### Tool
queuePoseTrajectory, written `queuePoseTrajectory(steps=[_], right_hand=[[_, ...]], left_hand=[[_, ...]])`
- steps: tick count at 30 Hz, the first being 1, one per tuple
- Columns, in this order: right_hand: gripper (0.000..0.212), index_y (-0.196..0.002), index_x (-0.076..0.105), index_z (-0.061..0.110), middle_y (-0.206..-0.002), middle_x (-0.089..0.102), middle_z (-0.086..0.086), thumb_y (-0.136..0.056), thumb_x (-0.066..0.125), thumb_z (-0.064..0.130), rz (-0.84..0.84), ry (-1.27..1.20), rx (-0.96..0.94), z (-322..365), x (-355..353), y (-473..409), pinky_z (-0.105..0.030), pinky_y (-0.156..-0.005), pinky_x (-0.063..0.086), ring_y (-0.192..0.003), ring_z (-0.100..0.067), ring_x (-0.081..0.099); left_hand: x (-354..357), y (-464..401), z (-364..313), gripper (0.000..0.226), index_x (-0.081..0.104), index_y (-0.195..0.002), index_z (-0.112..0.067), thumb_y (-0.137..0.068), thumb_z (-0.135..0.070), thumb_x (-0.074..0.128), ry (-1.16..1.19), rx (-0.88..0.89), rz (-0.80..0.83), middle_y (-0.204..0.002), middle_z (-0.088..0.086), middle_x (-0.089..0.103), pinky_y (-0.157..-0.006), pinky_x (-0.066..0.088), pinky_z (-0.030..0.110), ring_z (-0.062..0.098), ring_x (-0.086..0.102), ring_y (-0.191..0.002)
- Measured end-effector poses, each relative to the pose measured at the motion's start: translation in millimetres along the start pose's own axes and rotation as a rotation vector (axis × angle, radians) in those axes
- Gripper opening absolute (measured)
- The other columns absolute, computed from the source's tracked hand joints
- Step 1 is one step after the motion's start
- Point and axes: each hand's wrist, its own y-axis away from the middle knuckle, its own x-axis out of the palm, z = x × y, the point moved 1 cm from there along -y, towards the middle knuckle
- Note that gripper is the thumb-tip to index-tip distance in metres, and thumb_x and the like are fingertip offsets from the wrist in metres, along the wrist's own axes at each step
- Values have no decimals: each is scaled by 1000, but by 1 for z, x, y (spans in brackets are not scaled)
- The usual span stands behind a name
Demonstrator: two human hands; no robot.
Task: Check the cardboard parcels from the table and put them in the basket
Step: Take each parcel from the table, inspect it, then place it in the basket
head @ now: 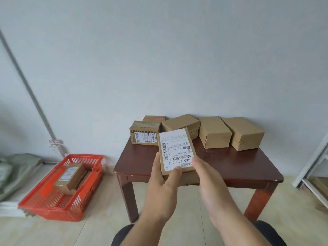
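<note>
At the centre of the frame our left hand (164, 176) grips a labelled cardboard parcel (176, 150), thumb on its white label, above the near edge of the brown table (221, 165). Our right hand (204, 170) touches its right side with fingers straight. Five more parcels (214, 132) sit along the table's far edge. At lower left the red basket (60, 206) holds a boxed parcel (70, 175).

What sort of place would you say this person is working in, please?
Probably a small, informal parcel-sorting room. Taped brown cardboard parcels sit on a low dark wooden table against a bare wall, and a red plastic basket on the tiled floor holds more.
</note>
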Motion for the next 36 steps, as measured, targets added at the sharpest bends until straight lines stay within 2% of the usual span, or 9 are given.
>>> queuePoseTrajectory(steps=[4, 7, 10, 13, 16, 21, 25, 30, 36], right_hand=[[44, -153, 53, 41, -146, 59, 29, -110, 43, 49, 45, 104, -137, 0, -14, 3, -30, -124, 32, -141, 12, 44], [49, -160, 40, 41, -149, 55, 31, -111, 44, 40, 61, 131, -164, -4, -21, 3, -29, -125, 33, -139, 16, 44], [51, -159, 41, 39, -140, 64, 28, -112, 49, 21, 149, 140, -140, -8, -22, 2, -29, -119, 38, -134, 11, 53], [59, -155, 42, 45, -136, 68, 24, -107, 56, 12, 181, 178, -125, -16, -19, -5, -40, -116, 43, -132, 0, 60], [62, -151, 45, 47, -135, 69, 21, -104, 58, 9, 147, 162, -100, -23, -14, -13, -46, -116, 45, -131, -5, 62], [46, -141, 55, 46, -124, 73, 26, -104, 63, 19, 35, 107, -112, -29, -6, -22, -41, -111, 50, -120, 3, 67], [39, -136, 57, 46, -120, 74, 26, -105, 63, 24, 3, 111, -97, -32, -5, -27, -39, -108, 52, -116, 3, 68], [44, -141, 53, 45, -127, 72, 24, -106, 63, 21, 37, 99, -95, -36, -4, -21, -35, -107, 50, -122, 0, 67], [38, -129, 57, 40, -112, 76, 24, -99, 73, 25, -48, 52, -50, -36, -11, -21, -27, -94, 54, -107, 5, 71]], left_hand=[[9, 2, -7, 55, 52, -131, -55, -86, -23, 52, -46, 12, 33, -129, -34, 66, -97, 45, 9, -13, 56, -124], [13, 1, -2, 63, 49, -142, -50, -85, -26, 53, -61, -11, -1, -134, -32, 64, -113, 42, 26, -11, 53, -130], [13, -1, 8, 59, 50, -140, -51, -88, -24, 53, -72, -57, -15, -134, -22, 68, -116, 43, 41, 3, 60, -131], [13, -2, 15, 57, 48, -141, -48, -97, -13, 53, -95, -67, -20, -133, -14, 71, -113, 47, 38, 11, 64, -129], [10, -8, 22, 59, 48, -138, -49, -104, 0, 47, -89, -62, 1, -131, -15, 71, -105, 47, 26, 6, 64, -127], [13, -17, 33, 58, 46, -136, -53, -106, -4, 47, -57, -47, -6, -134, -18, 70, -105, 51, 25, 7, 64, -127], [17, -20, 39, 53, 46, -135, -52, -109, -6, 47, -24, -45, -28, -131, -22, 69, -94, 49, 9, -2, 62, -125], [16, -25, 49, 45, 42, -153, -36, -111, -19, 47, 1, -73, -53, -135, -23, 68, -105, 50, 18, -3, 61, -128], [20, -21, 50, 42, 44, -149, -34, -110, -21, 51, 2, -70, -39, -133, -21, 69, -98, 50, 12, -1, 63, -126]])
